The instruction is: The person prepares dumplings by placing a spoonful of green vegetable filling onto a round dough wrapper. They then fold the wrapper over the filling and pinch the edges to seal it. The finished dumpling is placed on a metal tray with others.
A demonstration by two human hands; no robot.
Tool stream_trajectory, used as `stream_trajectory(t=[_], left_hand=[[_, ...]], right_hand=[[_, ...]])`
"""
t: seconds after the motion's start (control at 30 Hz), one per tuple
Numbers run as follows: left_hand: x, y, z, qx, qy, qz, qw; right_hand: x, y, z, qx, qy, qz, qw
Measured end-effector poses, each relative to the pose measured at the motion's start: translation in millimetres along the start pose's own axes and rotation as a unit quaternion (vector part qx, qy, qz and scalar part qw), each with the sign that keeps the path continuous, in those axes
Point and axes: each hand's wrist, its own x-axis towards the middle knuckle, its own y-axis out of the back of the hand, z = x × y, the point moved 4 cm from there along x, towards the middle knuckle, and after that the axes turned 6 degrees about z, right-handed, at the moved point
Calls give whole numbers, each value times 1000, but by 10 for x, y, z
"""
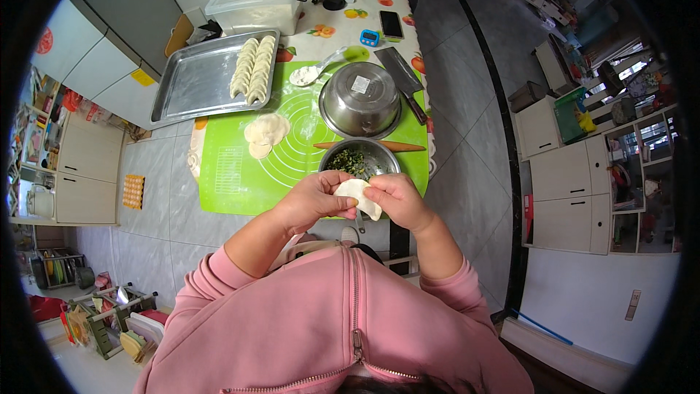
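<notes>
Between my two hands is a folded dumpling (358, 196), a pale half-moon of dough held above the mat's front edge. My left hand (320, 200) grips its left side with thumb and fingers. Pinching the upper right edge is my right hand (402, 200). Just beyond them stands a steel bowl (388, 161) of chopped green filling (347, 162), its near side hidden by my hands. A small stack of round dough wrappers (267, 132) lies on the green silicone mat (295, 158). Two rows of shaped dumplings (253, 70) fill the right side of a metal tray (191, 82).
An upturned steel basin (361, 96) sits behind a wooden rolling pin (402, 146). To its right lies a cleaver (398, 74). Farther back are a spoon of flour (306, 75), a blue timer (369, 38), a phone (390, 24) and a lidded plastic box (257, 3).
</notes>
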Motion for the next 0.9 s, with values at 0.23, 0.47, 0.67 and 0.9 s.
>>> stream_trajectory(t=[0.23, 0.47, 0.67, 0.9], left_hand=[[-5, 52, -39, -120, -4, 2, 993], [-9, 59, -100, -87, -9, 8, 996], [3, 70, -134, -115, -20, 5, 993], [4, 57, -126, -130, -34, 2, 991]], right_hand=[[-47, -2, 31, 6, 34, 28, 999], [-4, -26, -4, 15, 7, 24, 1000], [-13, -37, -49, 52, 7, 5, 999], [19, -59, -101, -47, 56, 46, 996]])
